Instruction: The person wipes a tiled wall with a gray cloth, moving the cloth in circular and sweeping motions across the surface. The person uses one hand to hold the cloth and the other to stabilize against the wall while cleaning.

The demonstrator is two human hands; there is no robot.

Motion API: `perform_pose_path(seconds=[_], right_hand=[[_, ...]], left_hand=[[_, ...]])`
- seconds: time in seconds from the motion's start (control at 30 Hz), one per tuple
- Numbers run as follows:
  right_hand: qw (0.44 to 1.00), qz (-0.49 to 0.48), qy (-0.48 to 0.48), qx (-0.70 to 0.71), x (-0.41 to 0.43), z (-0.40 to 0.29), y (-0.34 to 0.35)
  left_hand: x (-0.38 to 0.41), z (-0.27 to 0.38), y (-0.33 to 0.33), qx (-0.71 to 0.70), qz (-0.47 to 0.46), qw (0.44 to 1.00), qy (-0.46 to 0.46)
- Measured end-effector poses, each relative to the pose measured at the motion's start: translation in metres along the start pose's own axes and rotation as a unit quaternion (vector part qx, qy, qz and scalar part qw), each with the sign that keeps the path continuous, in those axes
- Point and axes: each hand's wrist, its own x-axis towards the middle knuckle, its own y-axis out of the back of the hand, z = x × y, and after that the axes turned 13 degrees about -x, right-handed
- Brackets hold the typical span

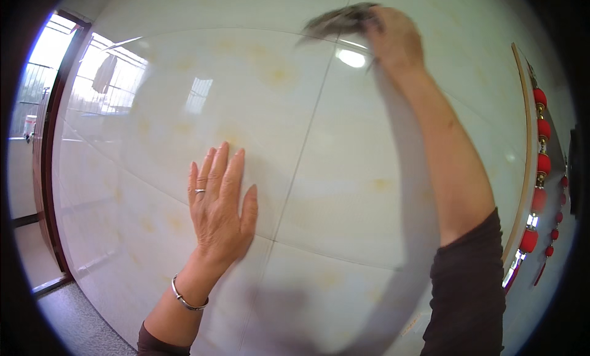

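My right hand is raised high and grips a dark grey cloth, blurred by motion, against the glossy tiled wall. The cloth lies over a grout line where several pale, yellow-mottled tiles meet. Lower and to the left, my left hand rests with its palm towards the same wall and its fingers apart, holding nothing. It wears a ring, and a silver bangle circles the wrist.
At the left stands an open doorway with a dark red frame. Grey speckled flooring shows at lower left. Red lantern-like hanging ornaments line the right side, beyond a wooden edge trim. Window light and a lamp reflect in the tiles.
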Motion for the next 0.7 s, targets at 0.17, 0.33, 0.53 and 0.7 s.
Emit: perform_pose_path(seconds=[0.17,0.33,0.53,0.7], right_hand=[[0.983,-0.026,-0.176,-0.048,0.06,0.028,-0.045],[0.992,-0.002,0.067,0.107,0.029,-0.067,-0.028],[0.887,-0.001,0.275,0.37,-0.102,-0.162,0.074],[0.901,-0.022,0.303,0.31,-0.086,-0.123,0.074]], left_hand=[[0.002,-0.005,0.001,0.008,-0.011,1.0,-0.017],[0.0,-0.01,-0.008,-0.032,0.001,0.999,-0.013],[-0.004,-0.023,-0.003,-0.064,0.099,0.993,-0.004],[-0.003,-0.014,0.001,-0.041,0.021,0.999,-0.022]])
